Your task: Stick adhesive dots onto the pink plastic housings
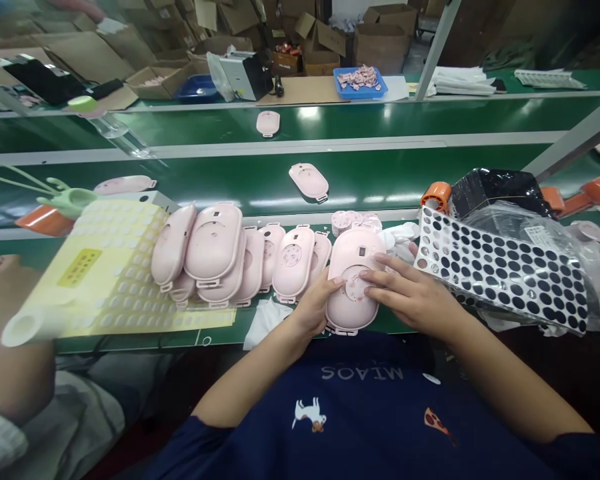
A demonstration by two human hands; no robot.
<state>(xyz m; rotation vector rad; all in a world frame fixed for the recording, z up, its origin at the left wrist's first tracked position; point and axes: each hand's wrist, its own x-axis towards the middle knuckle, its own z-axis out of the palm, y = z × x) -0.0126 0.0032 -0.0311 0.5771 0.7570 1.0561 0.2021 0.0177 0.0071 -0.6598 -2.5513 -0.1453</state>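
Observation:
My left hand [316, 303] grips the left edge of a pink oval plastic casing [353, 313], its thumb on the front face. The casing is tilted up toward me and has a small dark square window and a round recess with a patterned disc [354, 283]. My right hand [415, 293] lies over the casing's right side, fingers stretched out, with fingertips touching the disc. Just left, several similar pink casings [293, 263] lean in a row. Behind the held casing sits a small pile of round pink pieces [347, 220].
A sheet of black round stickers [505, 267] lies right, beside an orange tape roll [435, 197]. Left are a yellow sheet of round pads [130, 293] and a co-worker's arm [15, 313]. Pink casings [310, 181] lie on the green belt; a clear bottle [115, 130] stands behind.

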